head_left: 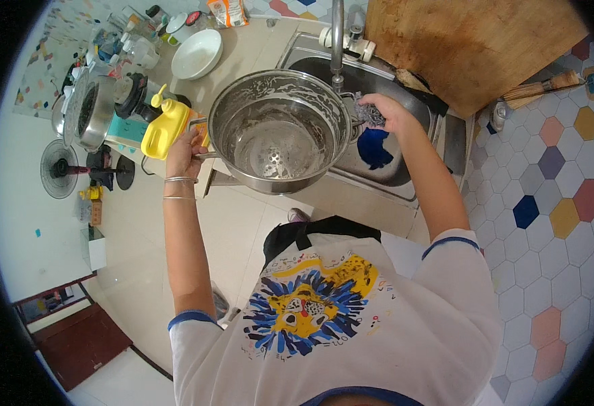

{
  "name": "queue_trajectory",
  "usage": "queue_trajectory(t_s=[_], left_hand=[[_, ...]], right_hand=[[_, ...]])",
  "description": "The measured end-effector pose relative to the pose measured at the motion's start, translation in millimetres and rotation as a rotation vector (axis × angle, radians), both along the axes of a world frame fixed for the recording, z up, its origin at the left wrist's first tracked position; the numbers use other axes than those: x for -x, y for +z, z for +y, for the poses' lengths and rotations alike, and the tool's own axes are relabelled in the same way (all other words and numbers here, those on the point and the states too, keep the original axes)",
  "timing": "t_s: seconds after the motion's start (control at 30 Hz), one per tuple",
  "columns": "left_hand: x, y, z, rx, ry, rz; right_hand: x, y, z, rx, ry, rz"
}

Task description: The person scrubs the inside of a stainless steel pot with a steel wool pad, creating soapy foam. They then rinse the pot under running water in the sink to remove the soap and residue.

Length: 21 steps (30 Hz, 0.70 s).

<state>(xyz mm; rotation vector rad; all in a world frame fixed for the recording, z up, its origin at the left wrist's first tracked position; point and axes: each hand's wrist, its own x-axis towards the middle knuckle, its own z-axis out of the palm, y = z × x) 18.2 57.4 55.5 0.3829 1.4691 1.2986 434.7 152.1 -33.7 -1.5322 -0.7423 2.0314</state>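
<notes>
Steel pot [270,139], mouth up, long axis left-to-right, left hand [184,151] clamped on its handle [207,155], right hand [393,114] around grey scrubber [369,114]

Our left hand [183,152] grips a handle of the steel pot [280,179], its inner wall streaked with suds. Our right hand [395,116] holds a grey scouring pad [370,111] at the opposite handle. We see a yellow bottle [163,130] just left of our left hand and a dark-blue object [374,147] below our right, in the sink [395,181].
</notes>
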Motion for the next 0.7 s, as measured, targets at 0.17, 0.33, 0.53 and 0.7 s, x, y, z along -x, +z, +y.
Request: queue_trajectory(t_s=[0.17,0.33,0.53,0.7], left_hand=[[-46,16,21,0.167,-0.095,-0.111],[-87,8,42,0.119,-0.053,-0.262],[-121,6,71,0.169,-0.028,-0.22],[-130,-4,91,0.23,-0.079,-0.268]], right_hand=[[-33,-30,43,-0.044,-0.033,-0.072],[-7,3,74,-0.912,0.061,-1.041],[22,9,113,-1.051,0.498,-1.346],[16,14,127,-1.213,0.67,-1.481]])
